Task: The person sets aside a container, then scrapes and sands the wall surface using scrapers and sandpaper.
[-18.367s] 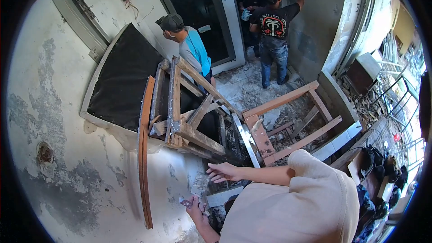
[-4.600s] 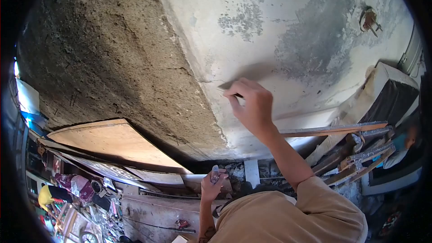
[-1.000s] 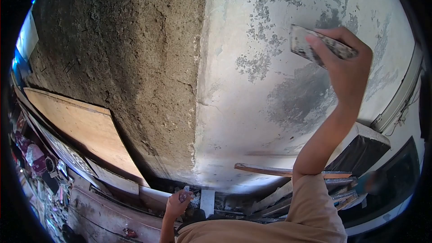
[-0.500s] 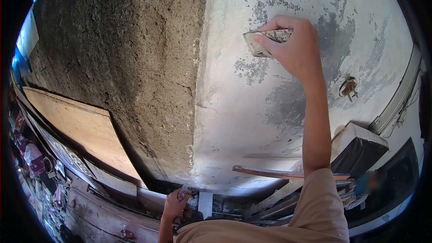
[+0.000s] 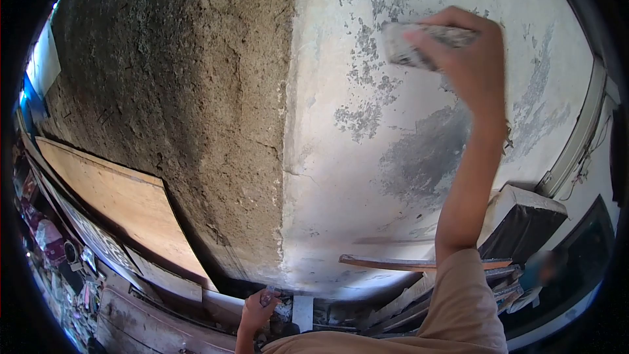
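My right hand (image 5: pixel 468 52) is closed around a folded piece of sandpaper (image 5: pixel 401 46), off-white with dark speckles, against the painted wall (image 5: pixel 327 124). Motion blurs both the hand and the sheet slightly. Grey patches (image 5: pixel 419 157) of worn paint mark the wall below and left of this hand. Low in the view, my left hand (image 5: pixel 257 313) has its fingers curled round a small, clear, shiny object (image 5: pixel 266 297), whose kind I cannot make out.
Rough bare plaster (image 5: pixel 223 105) covers the wall's left half. A plywood board (image 5: pixel 124 196) leans at lower left, above a worn bench-like surface (image 5: pixel 151 321). Wooden planks (image 5: pixel 419 264) and a dark box (image 5: pixel 524 226) stand at lower right. Another person (image 5: pixel 540 272) is partly visible beyond them.
My right hand has moved right and slightly up across the wall with the sandpaper. The left hand stays low, almost in the same place.
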`<state>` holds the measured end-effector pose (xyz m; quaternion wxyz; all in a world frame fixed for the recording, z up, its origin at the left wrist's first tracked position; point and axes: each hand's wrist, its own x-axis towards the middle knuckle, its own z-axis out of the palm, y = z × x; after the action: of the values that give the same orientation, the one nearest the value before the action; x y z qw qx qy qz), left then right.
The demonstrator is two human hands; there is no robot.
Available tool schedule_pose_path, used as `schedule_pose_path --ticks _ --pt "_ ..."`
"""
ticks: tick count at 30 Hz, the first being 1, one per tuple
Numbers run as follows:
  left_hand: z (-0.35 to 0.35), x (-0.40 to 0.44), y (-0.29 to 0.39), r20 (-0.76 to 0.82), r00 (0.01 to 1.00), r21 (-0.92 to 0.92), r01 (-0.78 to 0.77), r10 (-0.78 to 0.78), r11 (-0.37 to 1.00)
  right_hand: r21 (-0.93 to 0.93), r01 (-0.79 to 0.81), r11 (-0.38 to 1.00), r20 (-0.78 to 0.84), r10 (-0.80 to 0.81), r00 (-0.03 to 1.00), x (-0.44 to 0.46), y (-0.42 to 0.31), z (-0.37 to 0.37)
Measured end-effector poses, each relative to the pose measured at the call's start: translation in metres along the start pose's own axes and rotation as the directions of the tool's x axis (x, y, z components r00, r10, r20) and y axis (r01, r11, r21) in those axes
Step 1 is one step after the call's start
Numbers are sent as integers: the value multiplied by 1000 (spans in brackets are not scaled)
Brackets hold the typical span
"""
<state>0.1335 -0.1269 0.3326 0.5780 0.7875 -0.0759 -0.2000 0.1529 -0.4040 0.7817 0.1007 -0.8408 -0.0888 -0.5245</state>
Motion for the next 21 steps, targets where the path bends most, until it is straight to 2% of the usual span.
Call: schedule_pose_path --ticks 2,3,5,7,9,11,13,14,15,17,18,19,21 --pt "0 1 1 5 1000 16 -12 12 1000 183 -123 976 -57 135 989 2 3 -18" --pt "0 2 1 12 1000 31 -17 16 999 181 -121 976 -61 134 989 5 8 -6" --pt "3 -1 14 27 1000 50 -17 16 999 -114 75 991 -123 -89 988 11 20 29" --pt "0 1 19 32 999 80 -27 24 996 -84 36 996 -118 -46 992 12 21 23" --pt "3 3 7 33 995 77 -98 96 992 -55 10 998 -104 -16 994 17 20 9" --pt "4 5 -4 30 996 47 -85 84 995 249 -138 959 -62 159 985 19 15 -17" --pt "5 3 -5 59 998 70 12 -16 997 307 -152 940 -48 175 983 26 26 -1" --pt "7 3 -4 58 998 30 -4 2 1000 98 -34 995 -108 44 993 26 28 14" --pt "8 3 -4 64 998 32 -4 2 999 -119 80 990 -138 -96 986 26 28 22" --pt "7 4 -4 73 993 53 -94 90 994 -154 94 984 -133 -115 984 25 27 12" --pt "5 3 1 72 993 56 -96 92 994 58 -38 998 -101 44 994 27 28 -2" --pt "4 -1 9 73 997 58 -39 35 998 261 -174 949 -36 190 981 29 28 -9" --pt "4 0 11 71 997 53 15 -19 998 222 -142 965 -71 162 984 32 29 1"
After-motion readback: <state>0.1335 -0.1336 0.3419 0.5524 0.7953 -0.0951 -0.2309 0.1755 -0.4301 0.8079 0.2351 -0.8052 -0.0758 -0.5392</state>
